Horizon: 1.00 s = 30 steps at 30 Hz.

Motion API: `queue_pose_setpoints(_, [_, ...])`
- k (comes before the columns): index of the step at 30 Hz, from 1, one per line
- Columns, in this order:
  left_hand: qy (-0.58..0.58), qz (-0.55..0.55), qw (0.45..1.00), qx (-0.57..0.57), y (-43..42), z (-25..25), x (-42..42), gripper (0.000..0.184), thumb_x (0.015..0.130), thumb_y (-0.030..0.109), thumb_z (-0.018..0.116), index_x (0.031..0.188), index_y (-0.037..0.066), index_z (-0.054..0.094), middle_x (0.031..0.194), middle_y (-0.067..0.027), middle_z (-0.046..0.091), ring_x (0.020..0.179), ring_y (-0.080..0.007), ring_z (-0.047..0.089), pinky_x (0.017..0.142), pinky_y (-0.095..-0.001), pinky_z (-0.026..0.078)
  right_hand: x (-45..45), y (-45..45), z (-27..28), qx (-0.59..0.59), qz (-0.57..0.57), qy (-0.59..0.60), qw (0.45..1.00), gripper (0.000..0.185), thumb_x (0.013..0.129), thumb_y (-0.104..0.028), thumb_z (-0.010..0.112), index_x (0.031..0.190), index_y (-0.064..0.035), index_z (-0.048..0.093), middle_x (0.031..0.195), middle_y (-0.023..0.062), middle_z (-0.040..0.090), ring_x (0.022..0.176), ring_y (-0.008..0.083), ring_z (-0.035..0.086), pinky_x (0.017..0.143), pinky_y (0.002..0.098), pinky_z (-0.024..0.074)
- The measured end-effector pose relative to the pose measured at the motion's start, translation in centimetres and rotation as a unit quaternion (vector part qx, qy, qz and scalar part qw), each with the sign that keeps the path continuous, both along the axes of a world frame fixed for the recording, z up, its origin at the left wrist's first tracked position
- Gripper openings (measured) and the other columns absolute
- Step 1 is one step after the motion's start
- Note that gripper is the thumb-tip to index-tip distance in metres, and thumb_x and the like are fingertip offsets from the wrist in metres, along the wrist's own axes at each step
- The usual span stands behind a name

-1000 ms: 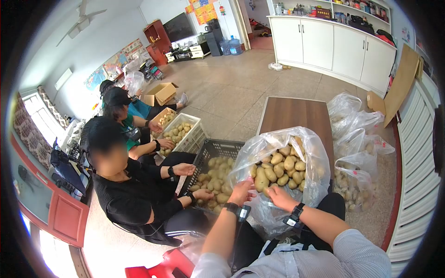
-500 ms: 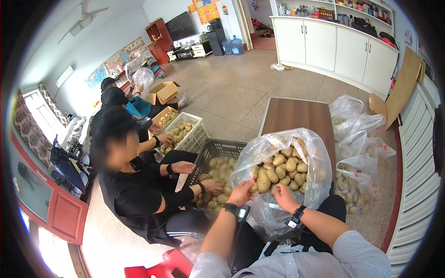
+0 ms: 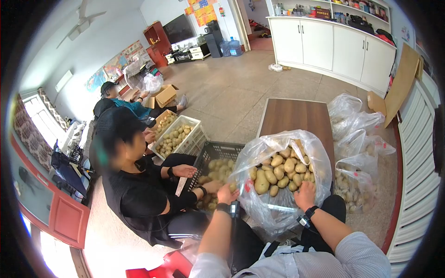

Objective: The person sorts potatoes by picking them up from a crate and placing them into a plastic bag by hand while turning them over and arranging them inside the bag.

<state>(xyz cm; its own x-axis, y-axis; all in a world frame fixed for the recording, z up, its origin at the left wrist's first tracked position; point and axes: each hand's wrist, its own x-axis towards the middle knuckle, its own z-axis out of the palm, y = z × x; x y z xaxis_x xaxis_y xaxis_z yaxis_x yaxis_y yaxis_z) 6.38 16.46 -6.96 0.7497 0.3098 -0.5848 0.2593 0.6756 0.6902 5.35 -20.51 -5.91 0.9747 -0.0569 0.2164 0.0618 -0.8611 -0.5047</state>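
A clear plastic bag (image 3: 320, 153) stands wide open in front of me, with many potatoes (image 3: 278, 173) inside. My left hand (image 3: 226, 194) is between the bag and a dark plastic crate (image 3: 226, 147). Its fingers are closed round a potato (image 3: 232, 186). At the bag's near right side, my right hand (image 3: 304, 195) touches the potatoes or the plastic; its fingertips are partly hidden, so its grip does not show clearly. More potatoes (image 3: 218, 174) lie in the dark crate, where a co-worker's hand (image 3: 212, 186) reaches in.
Behind the bag is a brown wooden tabletop (image 3: 296, 116). Filled plastic bags (image 3: 354, 185) stand to the right. A co-worker in black (image 3: 139, 190) sits close on my left. Further off are a white crate (image 3: 194, 139) of potatoes and a cardboard box (image 3: 166, 96).
My left hand has moved left from the bag towards the dark crate, with a potato in it. My right hand has shifted right along the bag's near side.
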Motion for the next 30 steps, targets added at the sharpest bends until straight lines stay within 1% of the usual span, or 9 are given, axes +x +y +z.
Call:
queue_pose_setpoints(5, [0.033, -0.059, 0.991, 0.115, 2.1, 0.0, -0.4, 0.032, 0.094, 0.023, 0.055, 0.118, 0.002, 0.054, 0.104, -0.0202, 0.061, 0.083, -0.0393, 0.066, 0.072, -0.0511, 0.057, -0.2, -0.1, 0.0, -0.015, -0.006, 0.002, 1.0, 0.053, 0.071, -0.012, 0.073, 0.115, 0.0023, 0.047, 0.123, 0.0237, 0.046, 0.121, 0.0426, 0.039, 0.106, 0.0509, 0.0322])
queue_pose_setpoints(10, [0.071, 0.018, 0.994, 0.085, 2.1, 0.3, -0.7, 0.039, 0.091, 0.028, 0.061, 0.116, -0.001, 0.055, 0.107, -0.0223, 0.063, 0.087, -0.0423, 0.066, 0.075, -0.0519, 0.058, -0.5, 0.1, -0.2, -0.029, -0.004, 0.023, 0.999, 0.05, 0.07, -0.008, 0.071, 0.113, 0.0027, 0.047, 0.12, 0.0229, 0.046, 0.117, 0.0436, 0.041, 0.103, 0.0518, 0.0337])
queue_pose_setpoints(12, [0.107, -0.061, 0.967, 0.224, 2.5, -0.1, -0.5, 0.037, 0.093, 0.029, 0.058, 0.117, 0.001, 0.058, 0.109, -0.0199, 0.064, 0.091, -0.0393, 0.066, 0.077, -0.0493, 0.057, -0.5, 0.1, -0.5, -0.037, -0.003, 0.014, 0.999, 0.048, 0.07, -0.007, 0.071, 0.111, 0.0027, 0.047, 0.119, 0.0227, 0.045, 0.116, 0.0438, 0.042, 0.103, 0.0521, 0.0343])
queue_pose_setpoints(14, [0.17, -0.213, 0.833, 0.481, 3.6, -1.6, -0.3, 0.035, 0.096, 0.03, 0.051, 0.117, 0.005, 0.062, 0.114, -0.0151, 0.067, 0.098, -0.0332, 0.066, 0.081, -0.044, 0.055, -0.8, 0.2, -0.2, -0.059, -0.006, 0.011, 0.998, 0.047, 0.07, -0.006, 0.07, 0.111, 0.0018, 0.048, 0.121, 0.0226, 0.045, 0.114, 0.0442, 0.044, 0.101, 0.0524, 0.0357])
queue_pose_setpoints(16, [0.215, -0.342, 0.607, 0.685, 4.1, -2.0, -0.3, 0.037, 0.099, 0.031, 0.044, 0.118, 0.009, 0.067, 0.118, -0.0102, 0.069, 0.105, -0.0271, 0.066, 0.084, -0.0387, 0.053, -1.0, 0.2, 0.2, -0.063, -0.007, 0.021, 0.998, 0.048, 0.07, -0.006, 0.07, 0.112, 0.0016, 0.049, 0.122, 0.0229, 0.044, 0.115, 0.0443, 0.044, 0.101, 0.0522, 0.0364])
queue_pose_setpoints(19, [0.208, -0.372, 0.551, 0.717, 4.0, -0.8, -0.8, 0.037, 0.097, 0.031, 0.047, 0.119, 0.009, 0.066, 0.118, -0.0117, 0.068, 0.104, -0.0298, 0.066, 0.082, -0.0391, 0.053, -0.9, 0.0, 0.0, -0.071, -0.006, 0.022, 0.997, 0.05, 0.069, -0.007, 0.07, 0.114, 0.0006, 0.049, 0.122, 0.0233, 0.044, 0.114, 0.0447, 0.045, 0.099, 0.052, 0.0379])
queue_pose_setpoints(22, [0.145, -0.264, 0.629, 0.716, 5.4, -4.1, -0.7, 0.052, 0.081, 0.052, 0.067, 0.098, 0.004, 0.071, 0.097, -0.0197, 0.071, 0.095, -0.036, 0.068, 0.08, -0.0436, 0.053, -0.8, -0.2, -0.3, -0.072, 0.003, 0.023, 0.997, 0.05, 0.07, -0.007, 0.07, 0.115, -0.0013, 0.05, 0.122, 0.0236, 0.044, 0.111, 0.0452, 0.048, 0.096, 0.0517, 0.0395])
queue_pose_setpoints(26, [0.174, -0.322, 0.597, 0.713, 6.1, -4.8, 0.0, 0.047, 0.083, 0.048, 0.065, 0.098, 0.005, 0.073, 0.098, -0.0181, 0.072, 0.094, -0.0355, 0.068, 0.08, -0.0437, 0.053, -0.9, -0.5, -0.6, -0.074, 0.047, 0.034, 0.996, 0.047, 0.072, -0.008, 0.068, 0.115, -0.0038, 0.051, 0.12, 0.0228, 0.045, 0.103, 0.0444, 0.054, 0.092, 0.051, 0.0412])
queue_pose_setpoints(30, [0.184, -0.312, 0.628, 0.689, 6.3, -5.1, 0.1, 0.043, 0.088, 0.043, 0.057, 0.099, 0.006, 0.074, 0.104, -0.019, 0.071, 0.098, -0.0347, 0.068, 0.083, -0.0425, 0.052, -1.5, -0.2, -0.5, -0.088, 0.063, 0.026, 0.994, 0.042, 0.074, -0.006, 0.066, 0.113, -0.0039, 0.051, 0.118, 0.0222, 0.046, 0.101, 0.043, 0.055, 0.092, 0.0502, 0.0414])
